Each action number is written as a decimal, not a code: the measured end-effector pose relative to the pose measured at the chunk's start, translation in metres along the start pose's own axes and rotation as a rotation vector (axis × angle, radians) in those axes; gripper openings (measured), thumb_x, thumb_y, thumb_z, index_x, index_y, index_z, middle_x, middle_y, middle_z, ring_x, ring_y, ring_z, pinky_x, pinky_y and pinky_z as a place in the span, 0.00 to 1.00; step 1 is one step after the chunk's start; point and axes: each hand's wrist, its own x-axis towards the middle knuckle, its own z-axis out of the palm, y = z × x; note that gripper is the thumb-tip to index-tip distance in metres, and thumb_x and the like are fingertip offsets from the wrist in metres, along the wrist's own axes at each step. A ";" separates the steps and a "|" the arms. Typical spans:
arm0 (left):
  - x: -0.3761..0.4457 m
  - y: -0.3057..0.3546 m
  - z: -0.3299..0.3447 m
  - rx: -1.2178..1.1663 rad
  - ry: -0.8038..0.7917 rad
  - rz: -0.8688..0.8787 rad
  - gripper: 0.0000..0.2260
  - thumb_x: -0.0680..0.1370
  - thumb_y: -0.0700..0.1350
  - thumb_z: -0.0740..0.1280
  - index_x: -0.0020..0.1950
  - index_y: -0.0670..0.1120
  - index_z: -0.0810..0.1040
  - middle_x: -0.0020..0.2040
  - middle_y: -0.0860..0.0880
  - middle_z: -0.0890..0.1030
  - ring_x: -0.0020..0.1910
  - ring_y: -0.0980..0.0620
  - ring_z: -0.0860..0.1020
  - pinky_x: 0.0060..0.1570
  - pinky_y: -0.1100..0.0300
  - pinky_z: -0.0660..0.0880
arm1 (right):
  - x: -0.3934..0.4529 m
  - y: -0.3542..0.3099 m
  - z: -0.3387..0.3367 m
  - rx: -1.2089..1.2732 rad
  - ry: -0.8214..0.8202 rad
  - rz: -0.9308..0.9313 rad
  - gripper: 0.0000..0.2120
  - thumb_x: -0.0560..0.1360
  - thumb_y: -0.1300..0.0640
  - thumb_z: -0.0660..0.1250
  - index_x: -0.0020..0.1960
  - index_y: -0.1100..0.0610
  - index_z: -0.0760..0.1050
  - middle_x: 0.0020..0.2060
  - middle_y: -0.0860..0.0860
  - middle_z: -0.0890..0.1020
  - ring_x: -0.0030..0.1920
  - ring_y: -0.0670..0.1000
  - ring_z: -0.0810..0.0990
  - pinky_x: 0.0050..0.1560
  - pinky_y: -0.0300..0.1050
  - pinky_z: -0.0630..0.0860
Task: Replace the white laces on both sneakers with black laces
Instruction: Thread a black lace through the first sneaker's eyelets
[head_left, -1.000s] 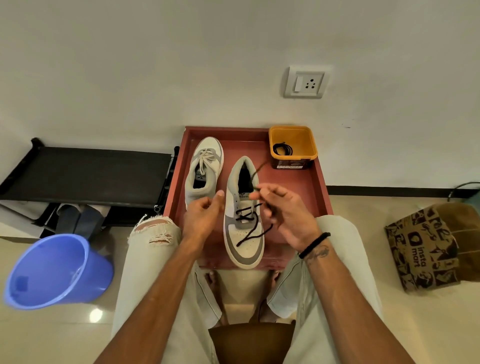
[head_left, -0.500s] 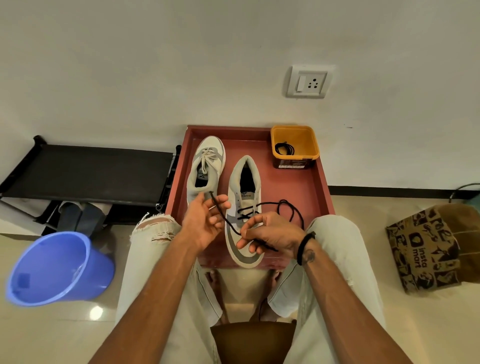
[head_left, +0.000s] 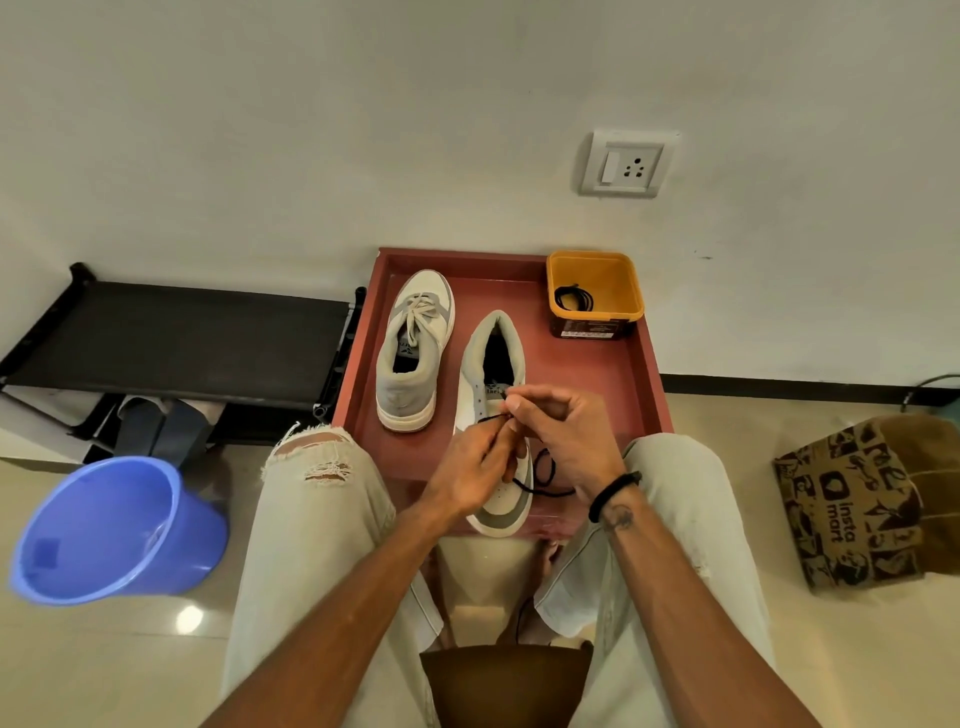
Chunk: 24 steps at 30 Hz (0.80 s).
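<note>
Near sneaker (head_left: 493, 415) sits on the red tray (head_left: 649, 395). We pinch the black lace (head_left: 545, 475) with both left hand (head_left: 470, 470) and right hand (head_left: 563, 426), fingers curled tight. Lace looks limp and light; we judge the stiff tip the best place to grip when threading eyelets.

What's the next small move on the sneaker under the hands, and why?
Probably feed the black lace tip through the next open eyelet near the tongue. Both hands, left hand and right hand, pinch the lace over the near sneaker, whose upper eyelets look still empty, and slack lace lies looped beside it on the red tray. The far sneaker keeps its white laces.
</note>
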 end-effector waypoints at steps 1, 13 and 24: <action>0.000 -0.001 0.000 0.025 -0.008 0.001 0.19 0.87 0.51 0.57 0.43 0.44 0.79 0.32 0.50 0.80 0.31 0.54 0.78 0.37 0.52 0.75 | 0.001 0.001 0.000 0.015 -0.001 0.006 0.09 0.76 0.60 0.76 0.55 0.59 0.85 0.44 0.57 0.88 0.43 0.53 0.86 0.50 0.52 0.83; 0.007 -0.015 -0.026 0.249 0.527 -0.153 0.04 0.80 0.47 0.72 0.53 0.50 0.84 0.44 0.58 0.83 0.42 0.65 0.79 0.47 0.65 0.77 | 0.013 0.014 0.007 -0.614 0.163 -0.280 0.04 0.78 0.56 0.73 0.52 0.53 0.85 0.45 0.42 0.82 0.44 0.43 0.80 0.48 0.40 0.78; 0.004 -0.021 -0.021 0.245 0.438 -0.142 0.06 0.79 0.45 0.73 0.55 0.49 0.87 0.47 0.55 0.87 0.44 0.59 0.83 0.49 0.59 0.82 | 0.012 0.020 0.031 -1.058 0.044 -0.290 0.11 0.83 0.58 0.63 0.61 0.55 0.81 0.54 0.53 0.78 0.54 0.55 0.78 0.51 0.50 0.77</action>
